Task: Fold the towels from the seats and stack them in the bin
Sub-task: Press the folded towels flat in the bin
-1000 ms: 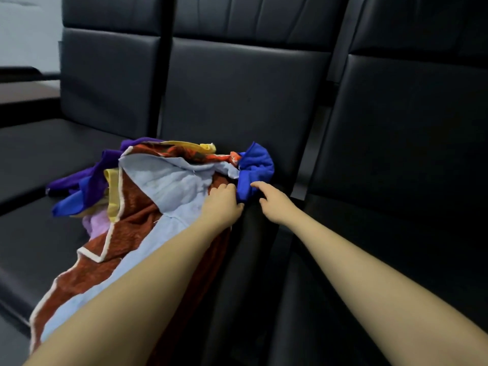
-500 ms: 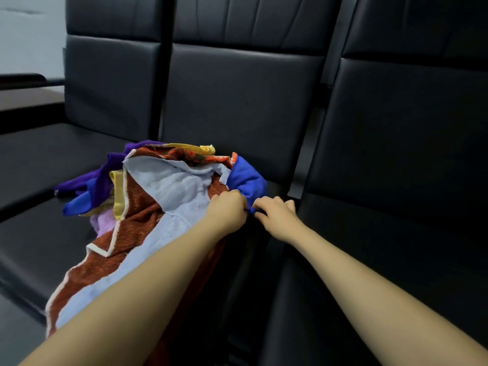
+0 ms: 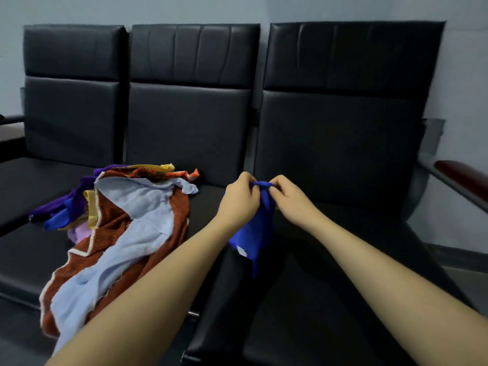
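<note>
We pinch the blue towel [image 3: 253,231] at its top edge with left hand [image 3: 241,198] and right hand [image 3: 289,198], both grips closed on it, so it hangs free for folding.

One view only: head-worn wide-angle cam, looking forward and slightly down at a row of three black seats [image 3: 190,122] set against a pale wall [image 3: 464,75]. Seat backs face the cam straight on; straight edges bow toward the frame borders from lens distortion. Cam sits close, at arm's reach: both forearms enter from the bottom edge, left hand [image 3: 241,199] and right hand [image 3: 289,199] meeting near frame centre. A wooden armrest [image 3: 462,178] cuts the right edge. No 2nd view, so no shared area.
</note>
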### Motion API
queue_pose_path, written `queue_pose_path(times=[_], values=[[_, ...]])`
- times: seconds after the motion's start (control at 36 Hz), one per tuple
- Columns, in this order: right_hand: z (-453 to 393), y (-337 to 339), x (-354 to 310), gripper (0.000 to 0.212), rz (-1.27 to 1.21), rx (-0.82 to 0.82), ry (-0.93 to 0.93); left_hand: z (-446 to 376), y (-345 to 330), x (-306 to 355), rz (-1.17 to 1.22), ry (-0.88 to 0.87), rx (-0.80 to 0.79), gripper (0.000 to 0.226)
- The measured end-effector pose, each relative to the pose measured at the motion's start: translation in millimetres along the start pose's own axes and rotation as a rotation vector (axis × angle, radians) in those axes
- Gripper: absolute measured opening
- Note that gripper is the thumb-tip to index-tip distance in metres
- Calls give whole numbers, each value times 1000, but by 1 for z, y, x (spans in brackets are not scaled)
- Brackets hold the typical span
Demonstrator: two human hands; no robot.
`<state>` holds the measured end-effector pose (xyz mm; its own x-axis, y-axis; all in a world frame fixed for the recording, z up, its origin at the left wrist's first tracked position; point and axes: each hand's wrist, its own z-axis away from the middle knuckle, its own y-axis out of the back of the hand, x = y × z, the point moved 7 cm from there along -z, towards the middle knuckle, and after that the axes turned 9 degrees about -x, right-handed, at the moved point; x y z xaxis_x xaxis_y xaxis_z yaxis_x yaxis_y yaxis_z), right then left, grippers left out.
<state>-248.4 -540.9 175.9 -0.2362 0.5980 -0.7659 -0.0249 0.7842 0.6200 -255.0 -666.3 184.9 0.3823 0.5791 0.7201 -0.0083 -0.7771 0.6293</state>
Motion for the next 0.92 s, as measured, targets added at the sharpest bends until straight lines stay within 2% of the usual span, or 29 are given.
queue_pose_path(times=[0.14,0.25,0.33,0.53,0.64,0.75,0.92], values=[[35,46,-3,9,21,34,47,9,-14,44,101,-41,-6,10],[57,71,-1,13,187,0,27,13,-25,73,137,-103,2,13],[68,90,6,10,281,50,-10,13,-28,90,189,-138,35,12],[88,132,36,24,244,222,-83,7,-26,108,217,-144,66,14],[93,147,44,12,83,342,-106,5,-26,108,247,-103,85,15],[89,150,39,17,28,341,-82,2,-23,105,281,-61,124,16],[83,153,31,14,189,333,-77,-5,-21,115,237,-138,89,14]])
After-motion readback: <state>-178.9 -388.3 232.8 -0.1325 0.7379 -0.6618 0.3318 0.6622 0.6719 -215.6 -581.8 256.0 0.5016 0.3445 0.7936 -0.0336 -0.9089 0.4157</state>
